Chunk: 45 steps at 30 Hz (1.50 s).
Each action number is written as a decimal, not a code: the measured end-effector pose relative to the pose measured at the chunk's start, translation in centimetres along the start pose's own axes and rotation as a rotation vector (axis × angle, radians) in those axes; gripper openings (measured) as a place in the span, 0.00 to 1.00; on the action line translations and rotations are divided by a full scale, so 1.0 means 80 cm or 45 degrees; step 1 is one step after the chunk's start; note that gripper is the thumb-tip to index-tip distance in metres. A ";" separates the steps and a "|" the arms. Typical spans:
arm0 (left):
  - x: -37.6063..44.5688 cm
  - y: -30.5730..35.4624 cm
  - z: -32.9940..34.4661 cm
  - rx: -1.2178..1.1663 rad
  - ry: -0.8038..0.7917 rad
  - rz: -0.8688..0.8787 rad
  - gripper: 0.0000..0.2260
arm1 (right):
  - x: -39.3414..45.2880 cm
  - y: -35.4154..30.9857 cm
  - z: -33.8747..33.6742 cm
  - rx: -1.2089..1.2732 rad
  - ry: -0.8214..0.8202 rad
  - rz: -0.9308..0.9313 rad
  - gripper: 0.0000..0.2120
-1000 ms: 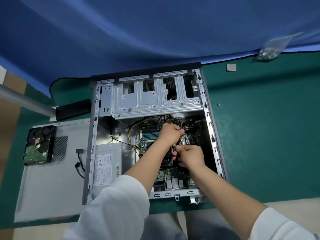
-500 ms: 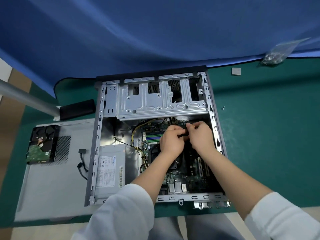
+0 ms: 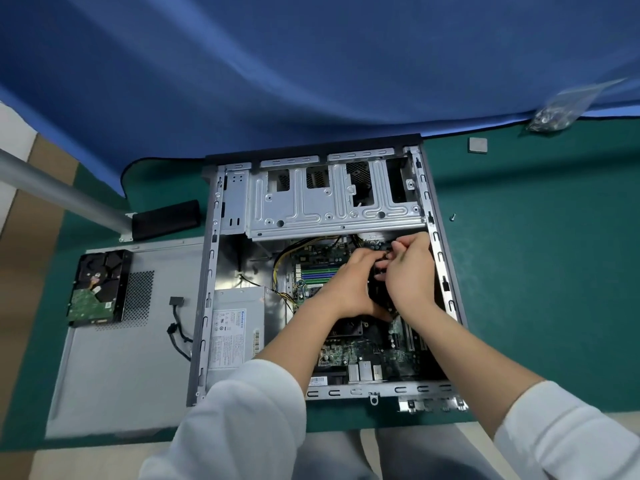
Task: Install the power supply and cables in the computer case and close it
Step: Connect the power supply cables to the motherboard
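The open computer case (image 3: 211,271) lies flat on the green mat. The grey power supply (image 3: 239,327) sits in its lower left corner, with yellow and black cables (image 3: 282,258) running up to the motherboard (image 3: 363,351). Both hands are inside the case near the upper right of the board, just below the drive cage (image 3: 332,209). My left hand (image 3: 349,285) has curled fingers around a dark cable bundle. My right hand (image 3: 408,268) pinches a small dark connector at its fingertips. What lies under the hands is hidden.
The grey side panel (image 3: 114,375) lies left of the case with a hard drive (image 3: 97,285) and a loose black cable (image 3: 176,327) on it. A black block (image 3: 166,218), a loose screw (image 3: 452,216), a small grey square (image 3: 478,145) and a bag of screws (image 3: 554,116) rest on the mat.
Both hands moved up from the middle of the motherboard to its upper right corner under the drive cage. The camera view has shifted slightly.
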State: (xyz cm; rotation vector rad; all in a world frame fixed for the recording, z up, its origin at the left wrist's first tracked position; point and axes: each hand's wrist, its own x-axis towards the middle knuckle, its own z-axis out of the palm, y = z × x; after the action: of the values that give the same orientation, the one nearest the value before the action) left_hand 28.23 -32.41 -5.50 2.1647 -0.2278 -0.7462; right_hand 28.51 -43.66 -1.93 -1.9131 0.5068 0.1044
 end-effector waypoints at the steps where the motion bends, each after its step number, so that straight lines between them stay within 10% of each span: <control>1: 0.000 0.000 0.000 0.033 -0.002 0.005 0.50 | -0.001 0.002 0.000 -0.001 0.007 -0.013 0.07; 6: -0.007 0.000 -0.001 0.273 0.084 0.002 0.38 | 0.002 0.006 -0.001 -0.166 0.023 -0.098 0.05; 12: -0.007 0.008 -0.004 0.534 0.034 0.021 0.48 | -0.011 0.005 -0.008 -0.051 0.077 -0.203 0.05; 24: 0.000 0.030 0.003 0.818 0.358 0.033 0.18 | -0.024 -0.024 -0.052 0.084 0.120 -0.469 0.05; 28: -0.006 0.031 -0.001 0.867 0.237 0.007 0.31 | -0.017 -0.037 -0.065 0.262 0.046 -0.394 0.07; 45: -0.004 0.025 0.014 0.784 0.338 -0.072 0.16 | -0.033 -0.121 -0.095 0.998 -0.157 -0.074 0.08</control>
State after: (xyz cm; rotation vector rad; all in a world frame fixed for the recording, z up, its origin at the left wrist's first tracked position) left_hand 27.48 -34.29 -4.42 2.8340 -0.2841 -0.4406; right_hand 28.70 -46.77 10.29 -1.1444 0.3361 -0.0166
